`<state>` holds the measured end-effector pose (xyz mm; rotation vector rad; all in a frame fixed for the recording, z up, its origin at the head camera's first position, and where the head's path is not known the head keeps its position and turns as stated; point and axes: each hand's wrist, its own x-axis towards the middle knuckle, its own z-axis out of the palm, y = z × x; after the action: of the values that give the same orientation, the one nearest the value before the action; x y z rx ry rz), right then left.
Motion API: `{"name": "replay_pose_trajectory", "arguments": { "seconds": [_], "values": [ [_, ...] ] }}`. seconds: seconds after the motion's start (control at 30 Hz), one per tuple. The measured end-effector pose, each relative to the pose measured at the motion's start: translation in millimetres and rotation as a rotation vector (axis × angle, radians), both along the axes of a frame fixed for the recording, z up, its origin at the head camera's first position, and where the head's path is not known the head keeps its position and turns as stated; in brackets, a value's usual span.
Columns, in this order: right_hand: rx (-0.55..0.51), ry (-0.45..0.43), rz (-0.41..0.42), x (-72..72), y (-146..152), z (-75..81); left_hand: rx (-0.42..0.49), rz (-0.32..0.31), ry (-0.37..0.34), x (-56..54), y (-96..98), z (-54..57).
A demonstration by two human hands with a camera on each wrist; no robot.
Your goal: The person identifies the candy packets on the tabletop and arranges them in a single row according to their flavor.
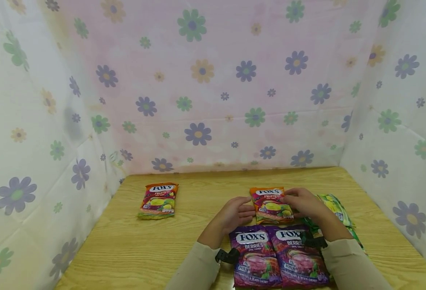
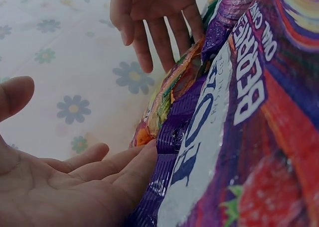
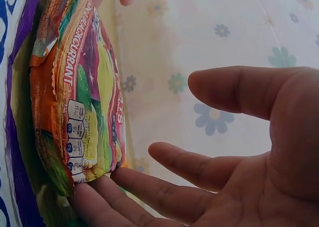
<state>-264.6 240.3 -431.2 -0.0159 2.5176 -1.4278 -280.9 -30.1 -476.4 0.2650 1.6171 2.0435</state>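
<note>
An orange and red Fox's Fruits candy bag (image 1: 271, 205) lies on the table between both hands. My left hand (image 1: 236, 214) is at its left edge, fingers extended and thumb lifted away, as the left wrist view shows. At its right edge is my right hand (image 1: 304, 204); in the right wrist view the straight fingertips (image 3: 124, 174) meet the end of the bag, with the thumb apart. Just nearer me lie two purple Fox's Berries bags (image 1: 256, 257), side by side, their tops close below the Fruits bag. The right forearm partly covers the right-hand one.
Another Fox's Fruits bag (image 1: 158, 200) lies at the back left of the wooden table (image 1: 125, 249). Yellow-green candy bags (image 1: 336, 207) lie on the right, partly hidden by the right arm. Flower-patterned cloth (image 1: 213, 100) encloses the back and sides.
</note>
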Motion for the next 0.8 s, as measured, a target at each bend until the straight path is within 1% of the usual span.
{"name": "replay_pose_trajectory", "arguments": {
  "seconds": [0.2,0.33,0.57,0.8],
  "values": [
    [-0.032,0.007,-0.014,-0.1,0.5,-0.6,0.013,0.016,-0.008,0.2,0.8,0.9],
    [-0.046,0.016,-0.009,-1.1,1.8,-2.1,0.030,0.030,-0.010,0.1,1.3,1.5],
    [-0.101,-0.018,0.007,-2.3,2.4,-2.7,0.033,0.038,-0.011,1.0,0.3,0.3],
    [-0.124,-0.028,0.007,-2.6,2.5,-4.0,0.021,0.039,-0.007,-1.0,1.2,-0.3]
  ]
}}
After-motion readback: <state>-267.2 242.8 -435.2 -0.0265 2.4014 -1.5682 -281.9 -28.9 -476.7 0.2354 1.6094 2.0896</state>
